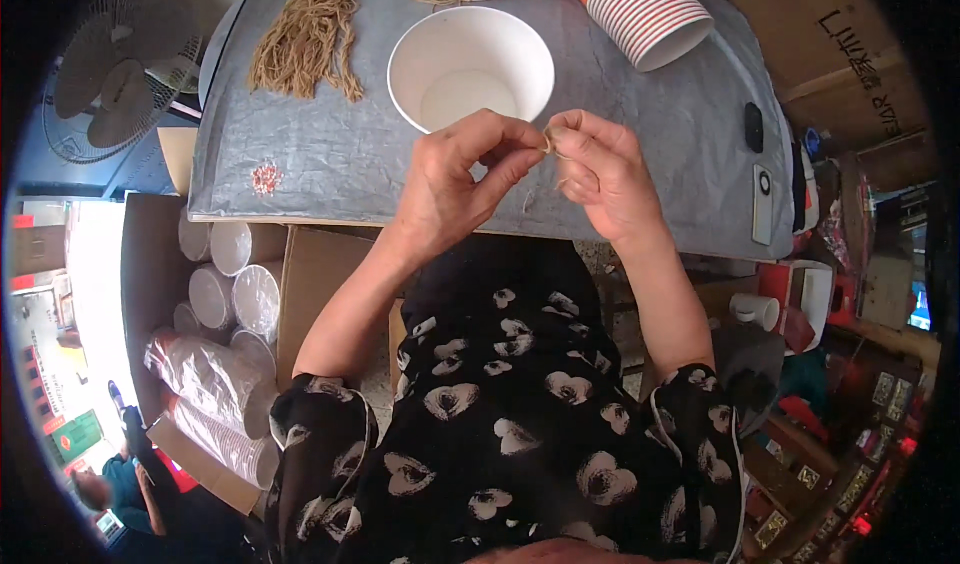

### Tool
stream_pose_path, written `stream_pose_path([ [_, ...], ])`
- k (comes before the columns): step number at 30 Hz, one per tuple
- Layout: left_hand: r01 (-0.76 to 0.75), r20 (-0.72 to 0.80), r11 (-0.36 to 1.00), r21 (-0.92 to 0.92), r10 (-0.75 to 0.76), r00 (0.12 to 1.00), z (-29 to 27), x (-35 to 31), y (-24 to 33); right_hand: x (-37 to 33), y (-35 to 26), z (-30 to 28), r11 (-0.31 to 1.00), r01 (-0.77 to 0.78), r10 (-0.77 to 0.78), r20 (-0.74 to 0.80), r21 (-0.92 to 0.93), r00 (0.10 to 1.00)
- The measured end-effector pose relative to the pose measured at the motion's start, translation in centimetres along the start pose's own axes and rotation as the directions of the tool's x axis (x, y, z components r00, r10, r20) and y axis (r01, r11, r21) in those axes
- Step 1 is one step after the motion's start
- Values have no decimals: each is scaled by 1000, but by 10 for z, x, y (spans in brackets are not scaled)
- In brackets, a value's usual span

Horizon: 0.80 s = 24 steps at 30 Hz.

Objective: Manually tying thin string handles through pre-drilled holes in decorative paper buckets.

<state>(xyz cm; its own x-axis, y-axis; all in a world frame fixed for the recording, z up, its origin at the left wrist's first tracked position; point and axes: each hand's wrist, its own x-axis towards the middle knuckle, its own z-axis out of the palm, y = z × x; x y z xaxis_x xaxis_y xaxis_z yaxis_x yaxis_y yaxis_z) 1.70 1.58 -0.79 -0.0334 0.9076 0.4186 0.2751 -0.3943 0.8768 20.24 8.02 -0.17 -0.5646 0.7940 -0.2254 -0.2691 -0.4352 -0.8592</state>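
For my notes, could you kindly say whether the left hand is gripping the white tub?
No, the left hand pinches a thin tan string between its fingers.

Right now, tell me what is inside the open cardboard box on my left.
Inside the cardboard box are plastic-wrapped stacks of pale paper cups, several showing round ends. Whatever lies under these is covered and cannot be seen.

The head-worn fisheye looks down, close above the hands (pixel 445 174) and table (pixel 340 164).
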Motion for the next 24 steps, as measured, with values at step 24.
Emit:
stream_pose_path([
  [24,454,143,793,-407,-435,889,-17,4,2,-12,4,10,404,508,-621,180,-761,763],
])
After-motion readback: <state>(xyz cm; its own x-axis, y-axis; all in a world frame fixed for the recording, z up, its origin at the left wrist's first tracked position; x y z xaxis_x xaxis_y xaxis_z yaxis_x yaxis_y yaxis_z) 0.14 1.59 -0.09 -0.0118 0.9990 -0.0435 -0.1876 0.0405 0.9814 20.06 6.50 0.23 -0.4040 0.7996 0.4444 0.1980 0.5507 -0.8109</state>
